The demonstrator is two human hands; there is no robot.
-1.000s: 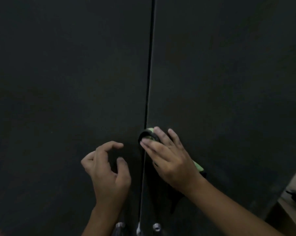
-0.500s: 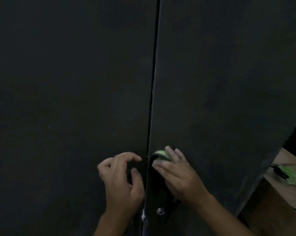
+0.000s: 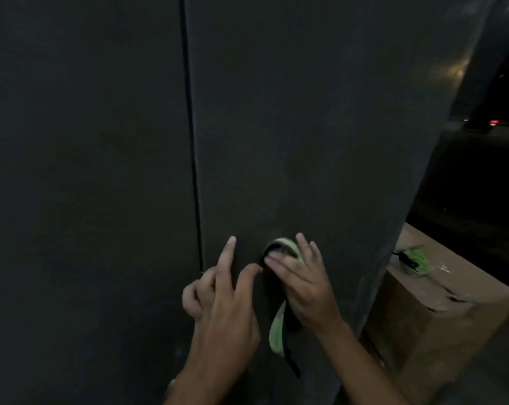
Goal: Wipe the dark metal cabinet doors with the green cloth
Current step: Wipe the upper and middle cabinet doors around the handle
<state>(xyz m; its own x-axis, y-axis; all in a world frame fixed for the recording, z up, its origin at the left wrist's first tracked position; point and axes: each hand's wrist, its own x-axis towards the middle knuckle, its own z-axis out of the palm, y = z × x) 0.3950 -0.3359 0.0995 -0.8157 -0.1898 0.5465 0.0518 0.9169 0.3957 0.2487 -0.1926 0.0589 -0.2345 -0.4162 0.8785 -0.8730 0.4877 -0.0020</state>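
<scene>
Two dark metal doors fill the view, the left door (image 3: 86, 171) and the right door (image 3: 305, 127), meeting at a thin vertical seam (image 3: 192, 159). Both hands are low down and to the right of that seam, on the right door.

The right hand (image 3: 303, 287) is the farther of the two from the seam. It lies flat over the green cloth (image 3: 277, 331) with its fingers straight and slightly spread, pressing the cloth against the door rather than closing round it. A fold of the cloth bulges out above the fingertips, and a pale green tail hangs below the palm with a thin dark strip dangling under it.

The left hand (image 3: 227, 305) sits between the seam and the right hand. Its forefinger is stretched upward against the door and its thumb reaches toward the cloth. The other fingers are bent loosely inward, nearest the seam, and the hand holds nothing.

Far right of the seam, past the door's outer edge, stands a cardboard box (image 3: 422, 325) with a small green object (image 3: 417, 260) on top, too blurred to name
</scene>
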